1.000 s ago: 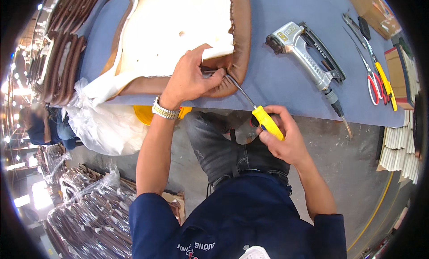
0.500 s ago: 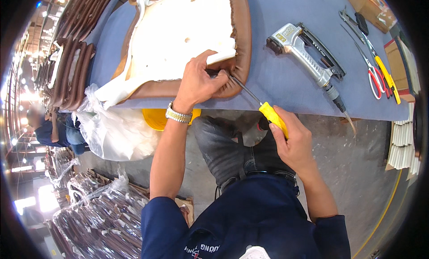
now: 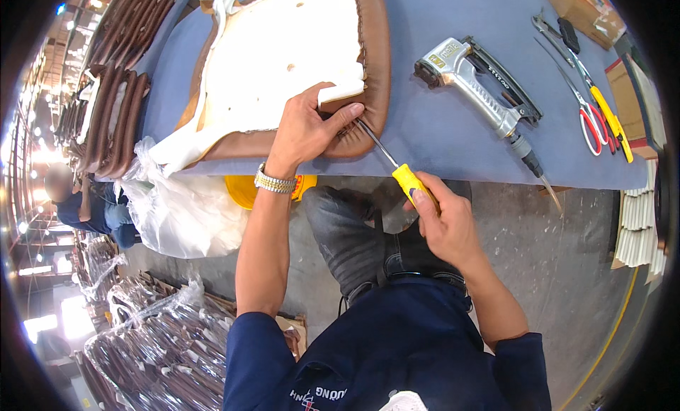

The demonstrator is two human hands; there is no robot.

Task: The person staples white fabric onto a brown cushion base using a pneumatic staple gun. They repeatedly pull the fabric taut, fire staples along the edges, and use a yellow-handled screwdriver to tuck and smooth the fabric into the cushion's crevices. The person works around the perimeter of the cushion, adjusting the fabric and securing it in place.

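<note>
The right hand [image 3: 446, 223], nearest the body and off the table's [image 3: 453, 138] front edge, was closed in a full fist around the yellow handle of a screwdriver [image 3: 397, 166]. Its shaft ran up and left to the cushion's [image 3: 283, 57] near rim, the tip hidden under the left fingers.

The left hand [image 3: 308, 127] lay flat on that rim, fingers spread and pressing down on the brown cover where it wraps over the white foam, the thumb against a loose white flap.

The job looked to be mid-way. The brown cover was wrapped along the right and near edges. At the left corner white lining spilled loose off the table. The work at the tip seemed unfinished, though whether staples were going in or coming out could not be told.

Farther right a staple gun [image 3: 478, 81] lay untouched, well apart from both hands, with scissors [image 3: 588, 110] beyond it.
</note>
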